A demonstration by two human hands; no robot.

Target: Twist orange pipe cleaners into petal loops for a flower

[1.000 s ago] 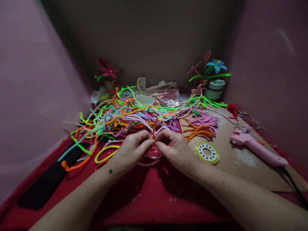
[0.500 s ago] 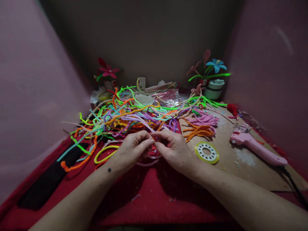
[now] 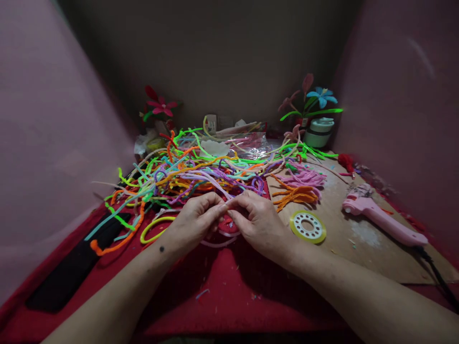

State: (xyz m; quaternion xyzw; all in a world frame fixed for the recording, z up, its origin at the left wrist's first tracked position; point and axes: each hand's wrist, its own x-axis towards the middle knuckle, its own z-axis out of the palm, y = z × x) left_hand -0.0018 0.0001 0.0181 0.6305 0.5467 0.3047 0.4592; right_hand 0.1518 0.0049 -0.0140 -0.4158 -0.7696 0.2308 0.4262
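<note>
Red cloth (image 3: 222, 296): covers the work surface, flecked with small scraps. Pink walls close in on both sides and a dark wall stands behind.
Black case (image 3: 71, 270): lies flat at the far left, well apart from the hands.
Orange strand (image 3: 96, 247): curls just beside the case.
Yellow loop (image 3: 161, 220): rests on the cloth near the left wrist.
Red flower (image 3: 161, 106): stands at the back left, out of the way.
Tangled pile (image 3: 193, 169): many-coloured stems heaped right behind the hands, crowding their far side.
Left hand (image 3: 193, 222): curled, thumb and forefinger pressed shut on the pale pink stem.
Pale pink stem (image 3: 215, 187): runs from the pile down to the point where both pinches meet, above a pink loop (image 3: 218, 242).
Right hand (image 3: 260, 222): curled likewise, fingertips closed on the same stem. The tip-to-tip grip seems meant to control a short stretch.
Orange bundle (image 3: 296, 195): lies beside a pink bundle (image 3: 306, 177), near the right hand.
Yellow reel (image 3: 308, 226): flat on the cardboard board (image 3: 358, 248).
Blue flower (image 3: 322, 97): stands over a white jar (image 3: 319, 133) at the back.
Pink glue gun (image 3: 380, 217): lies on the board, its cord (image 3: 435, 274) trailing right.
</note>
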